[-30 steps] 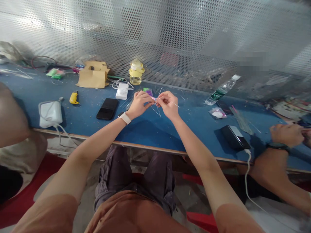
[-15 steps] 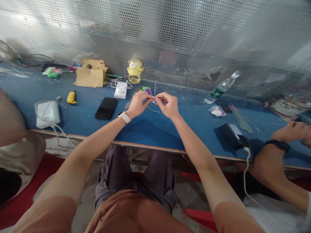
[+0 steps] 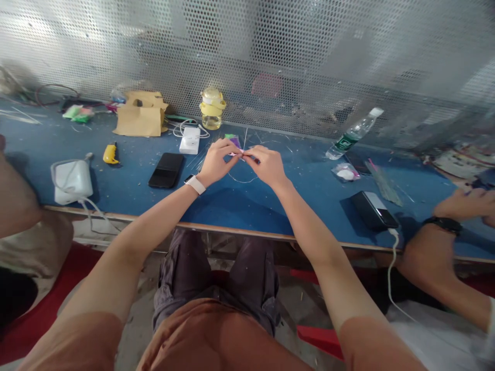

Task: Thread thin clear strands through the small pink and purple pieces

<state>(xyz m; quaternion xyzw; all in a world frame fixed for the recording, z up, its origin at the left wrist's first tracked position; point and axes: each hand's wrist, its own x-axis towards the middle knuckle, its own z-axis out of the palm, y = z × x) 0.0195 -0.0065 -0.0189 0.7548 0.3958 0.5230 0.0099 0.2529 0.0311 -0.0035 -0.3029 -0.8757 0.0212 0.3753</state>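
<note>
My left hand (image 3: 217,161) and my right hand (image 3: 269,164) meet fingertip to fingertip above the blue table. Each is closed in a pinch. Between the fingertips shows a bit of something small and pale pinkish, too small to name and mostly covered by the fingers. A thin white strand (image 3: 245,138) sticks up just behind the fingertips. Below them a fine pale thread (image 3: 243,182) curves in a loop. Close behind my left fingers lies a small green and purple packet (image 3: 233,139), partly hidden. Thin clear strands are scattered around both hands.
Left on the blue table (image 3: 232,208) are a black phone (image 3: 166,170), a white charger (image 3: 190,140), a yellow tool (image 3: 111,154) and a yellow-lidded bottle (image 3: 212,109). To the right are a water bottle (image 3: 353,135) and a black power bank (image 3: 373,211). People sit at both sides.
Both hands stay pinched together, turned slightly. The pale thread's loop below the fingers shows more fully now. The view has shifted a little.
</note>
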